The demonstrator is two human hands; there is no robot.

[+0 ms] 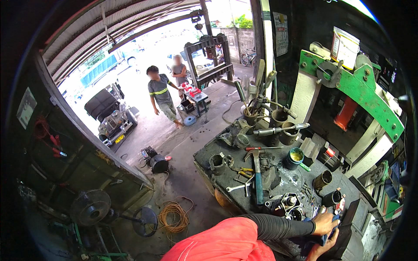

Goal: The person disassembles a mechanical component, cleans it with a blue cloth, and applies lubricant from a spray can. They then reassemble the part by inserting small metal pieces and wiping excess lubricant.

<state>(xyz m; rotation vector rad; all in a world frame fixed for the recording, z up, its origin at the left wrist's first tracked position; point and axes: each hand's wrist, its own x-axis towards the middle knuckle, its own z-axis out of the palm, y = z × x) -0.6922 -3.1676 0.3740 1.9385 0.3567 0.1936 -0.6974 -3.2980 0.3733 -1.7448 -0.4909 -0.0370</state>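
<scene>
My left hand (324, 223), at the end of a black-sleeved arm, is closed on a dark blue cloth (335, 221) at the bench's lower right. Just below it my right hand (322, 246) grips the same cloth. A small silver cylindrical part (321, 210) shows beside my left fingers; whether I hold it is unclear. A metal housing (288, 201) with bolt holes lies left of my hands, near loose wrenches (238, 187) and a hammer (257, 174). Dark metal cups (332, 198) stand just beyond my hands.
The cluttered bench (204, 154) also holds tool-filled cans (250, 116). A green press frame (352, 78) rises at right. A fan (90, 206) and coiled orange cord (173, 215) are at lower left. Two people (159, 91) stand outside by a small table (193, 95), near a vehicle (109, 113).
</scene>
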